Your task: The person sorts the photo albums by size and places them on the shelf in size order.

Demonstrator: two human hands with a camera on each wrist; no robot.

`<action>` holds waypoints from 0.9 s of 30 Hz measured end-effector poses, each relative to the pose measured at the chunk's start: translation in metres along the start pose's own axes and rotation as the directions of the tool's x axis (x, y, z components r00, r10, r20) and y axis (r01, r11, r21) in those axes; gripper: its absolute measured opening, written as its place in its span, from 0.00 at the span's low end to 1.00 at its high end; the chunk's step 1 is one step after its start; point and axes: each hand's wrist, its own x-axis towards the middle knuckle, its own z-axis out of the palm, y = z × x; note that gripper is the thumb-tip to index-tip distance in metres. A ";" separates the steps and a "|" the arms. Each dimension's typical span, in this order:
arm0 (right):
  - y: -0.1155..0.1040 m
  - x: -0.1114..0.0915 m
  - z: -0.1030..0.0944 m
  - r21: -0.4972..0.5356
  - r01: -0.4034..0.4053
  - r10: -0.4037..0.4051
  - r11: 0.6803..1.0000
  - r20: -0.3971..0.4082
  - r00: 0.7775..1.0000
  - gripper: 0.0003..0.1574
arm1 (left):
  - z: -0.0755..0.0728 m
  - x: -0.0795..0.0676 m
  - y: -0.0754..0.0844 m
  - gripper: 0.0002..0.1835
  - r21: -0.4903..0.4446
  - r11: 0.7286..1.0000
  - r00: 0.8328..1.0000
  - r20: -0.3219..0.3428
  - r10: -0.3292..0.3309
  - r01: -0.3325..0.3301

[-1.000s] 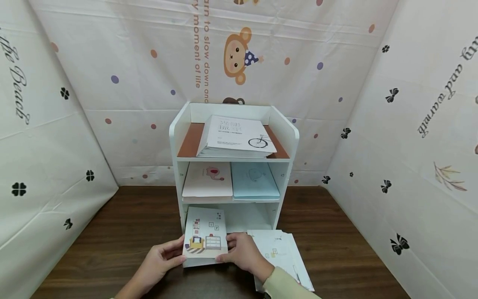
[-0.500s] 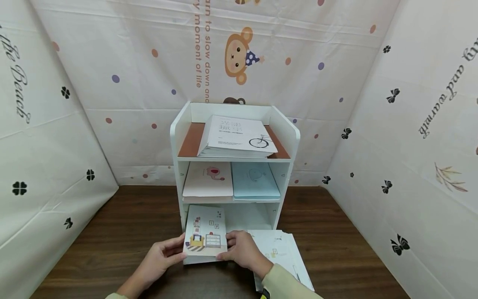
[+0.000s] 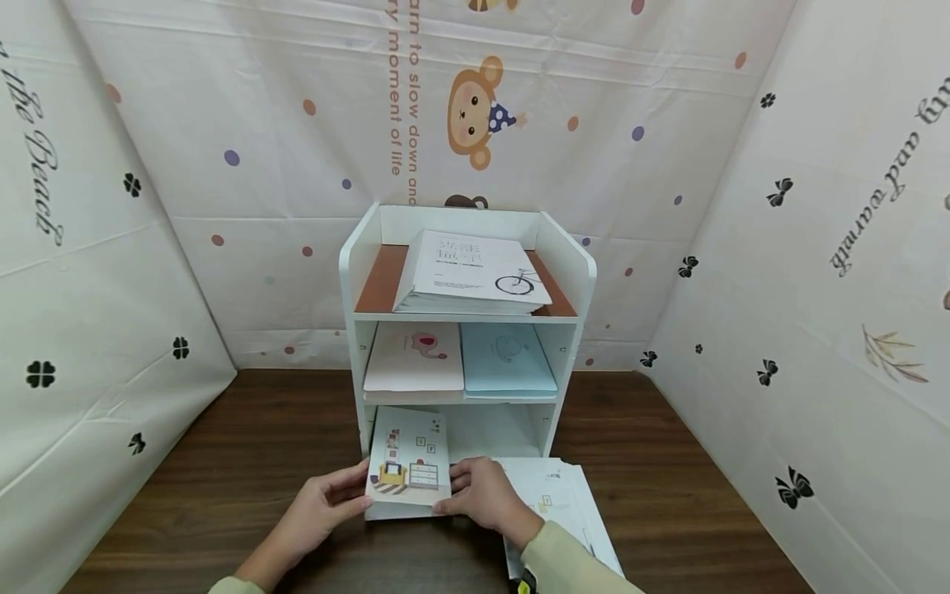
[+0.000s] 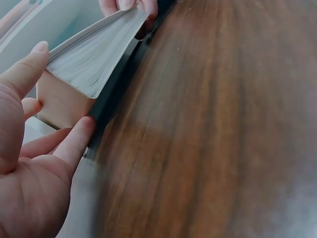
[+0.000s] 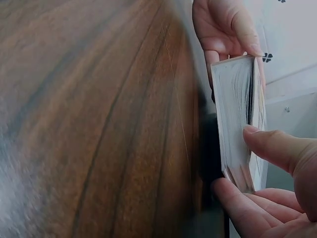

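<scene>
Both hands hold a thick book with a white cover that shows a yellow armchair and a drawer chest. Its far part lies in the left half of the white shelf's bottom compartment, while the near end sticks out. My left hand grips the left near corner, thumb at the upper edge and fingers low on the tan side. At the right near corner is my right hand. In the right wrist view its thumb lies against the page edges, with fingers below.
White illustrated books or papers lie on the dark wood table, partly behind the right forearm. A pink booklet and a blue one fill the middle shelf. On top rests a thick white book with a bicycle.
The held book has slid slightly deeper into the bottom compartment, away from me. Both hands keep their grip and move a little with it. The other books stay put.
</scene>
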 end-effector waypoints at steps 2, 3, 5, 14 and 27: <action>0.001 0.001 0.000 0.001 0.001 -0.001 1.000 0.000 1.000 0.34 | 0.000 0.000 0.001 0.36 0.009 1.000 1.000 -0.002 -0.003 0.003; 0.001 0.002 0.000 -0.001 0.002 -0.002 1.000 -0.002 1.000 0.34 | 0.000 0.001 0.001 0.36 0.013 1.000 1.000 -0.003 -0.002 0.002; 0.001 0.003 -0.001 -0.017 0.011 -0.011 1.000 -0.007 1.000 0.33 | 0.000 0.001 0.001 0.35 0.020 1.000 1.000 -0.012 0.001 -0.001; 0.000 0.009 -0.004 -0.098 0.022 -0.026 0.995 -0.034 0.999 0.29 | 0.005 0.005 0.004 0.30 0.079 0.997 0.991 -0.127 0.033 -0.023; -0.003 0.014 -0.008 -0.225 0.049 -0.060 0.973 -0.040 0.997 0.28 | 0.004 0.009 0.007 0.27 0.146 0.989 0.984 -0.178 0.009 0.018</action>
